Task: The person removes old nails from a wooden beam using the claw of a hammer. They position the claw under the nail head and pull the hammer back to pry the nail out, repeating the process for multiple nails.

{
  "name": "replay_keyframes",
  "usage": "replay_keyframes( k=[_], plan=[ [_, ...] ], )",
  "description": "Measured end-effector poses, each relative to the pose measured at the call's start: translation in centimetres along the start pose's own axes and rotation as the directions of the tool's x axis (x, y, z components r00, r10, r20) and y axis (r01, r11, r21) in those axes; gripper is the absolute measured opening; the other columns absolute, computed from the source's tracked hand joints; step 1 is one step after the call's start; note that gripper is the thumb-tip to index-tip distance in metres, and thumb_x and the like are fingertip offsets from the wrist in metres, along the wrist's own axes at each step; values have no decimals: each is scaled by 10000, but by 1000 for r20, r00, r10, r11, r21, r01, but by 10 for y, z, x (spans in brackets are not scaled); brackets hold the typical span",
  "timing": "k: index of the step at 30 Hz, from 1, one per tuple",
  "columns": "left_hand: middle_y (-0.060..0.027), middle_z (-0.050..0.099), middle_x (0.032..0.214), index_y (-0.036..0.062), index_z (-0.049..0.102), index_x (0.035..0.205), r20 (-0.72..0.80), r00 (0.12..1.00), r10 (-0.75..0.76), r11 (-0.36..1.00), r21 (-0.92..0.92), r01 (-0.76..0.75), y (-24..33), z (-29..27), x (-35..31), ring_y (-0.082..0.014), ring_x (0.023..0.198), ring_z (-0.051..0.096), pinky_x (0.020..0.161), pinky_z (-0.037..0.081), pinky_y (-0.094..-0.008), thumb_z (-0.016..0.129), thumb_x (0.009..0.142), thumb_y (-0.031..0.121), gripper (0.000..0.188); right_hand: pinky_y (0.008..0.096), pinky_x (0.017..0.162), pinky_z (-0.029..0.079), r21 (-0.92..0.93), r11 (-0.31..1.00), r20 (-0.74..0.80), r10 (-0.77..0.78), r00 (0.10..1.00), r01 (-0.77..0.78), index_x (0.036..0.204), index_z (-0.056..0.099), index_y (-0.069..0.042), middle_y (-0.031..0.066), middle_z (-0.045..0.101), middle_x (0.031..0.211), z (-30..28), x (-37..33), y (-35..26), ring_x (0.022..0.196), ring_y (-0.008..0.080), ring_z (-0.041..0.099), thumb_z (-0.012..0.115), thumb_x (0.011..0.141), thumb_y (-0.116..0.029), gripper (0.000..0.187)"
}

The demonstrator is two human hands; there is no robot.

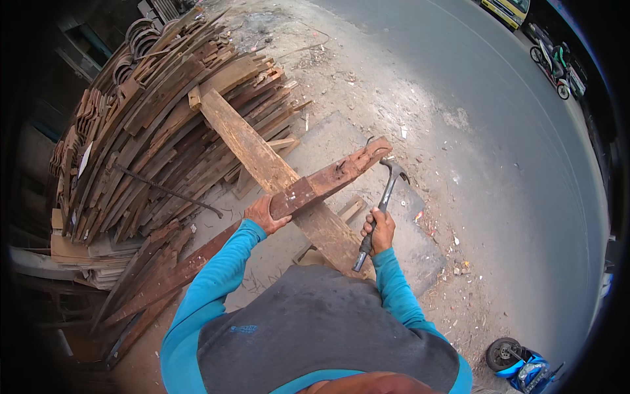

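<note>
My left hand point(265, 215) is wrapped round a reddish-brown wooden beam point(318, 184), which slants from the lower left to the upper right. Bent nails point(340, 167) stick out near its far end. My right hand point(378, 231) grips the dark handle of a claw hammer point(388, 192). The hammer's metal head is up beside the beam's far end; whether they touch I cannot tell. Under the beam, crossing it, lies a wide, worn plank point(249, 148) running from the wood pile toward my body.
At the left is a big pile of old planks point(177, 131), with curved roof tiles point(141, 39) at its back and a thin metal bar point(167, 190) lying across it. Debris litters the ground. A road point(499, 98) runs along the right, with parked motorbikes point(558, 65) and a yellow vehicle point(508, 10).
</note>
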State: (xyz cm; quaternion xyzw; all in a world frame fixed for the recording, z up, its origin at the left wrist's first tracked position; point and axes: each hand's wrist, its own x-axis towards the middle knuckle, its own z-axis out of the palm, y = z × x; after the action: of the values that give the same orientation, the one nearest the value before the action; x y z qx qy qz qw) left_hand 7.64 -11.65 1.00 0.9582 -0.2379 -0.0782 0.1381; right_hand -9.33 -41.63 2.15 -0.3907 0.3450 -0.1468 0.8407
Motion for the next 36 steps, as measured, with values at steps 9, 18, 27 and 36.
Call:
replay_keyframes(
  k=[9,18,27,36],
  plan=[
    [-200,657,1119,31,584,1224,-140,983,123,992,-10,-125,-22,28,2,-389,1015,665,839,563,-494,842,706,589,804,309,509,481,77,982,25,172,985,-174,997,448,-67,29,490,775,67,-6,30,586,117,496,572,991,-185,171],
    [-213,652,1141,19,576,1220,-128,986,103,985,-124,-119,-25,29,-2,-410,1036,655,860,550,-509,862,710,540,784,308,478,498,-178,955,35,-233,972,235,999,449,-31,55,520,777,69,-5,-23,558,131,562,620,979,-196,239],
    [-218,657,1176,-6,580,1257,-164,979,125,986,-91,-141,-26,36,6,-408,1066,653,895,545,-505,865,709,541,825,281,463,462,66,974,70,213,975,-218,1029,450,-60,26,475,770,56,-28,35,558,88,492,617,976,-188,217],
    [-203,645,1188,4,580,1258,-104,990,98,994,-28,-102,-28,31,2,-390,1076,648,902,548,-488,834,714,604,849,286,455,468,-378,815,41,-459,888,439,1071,475,-23,44,518,706,47,-51,-41,508,112,525,606,1009,-179,213]
  ],
)
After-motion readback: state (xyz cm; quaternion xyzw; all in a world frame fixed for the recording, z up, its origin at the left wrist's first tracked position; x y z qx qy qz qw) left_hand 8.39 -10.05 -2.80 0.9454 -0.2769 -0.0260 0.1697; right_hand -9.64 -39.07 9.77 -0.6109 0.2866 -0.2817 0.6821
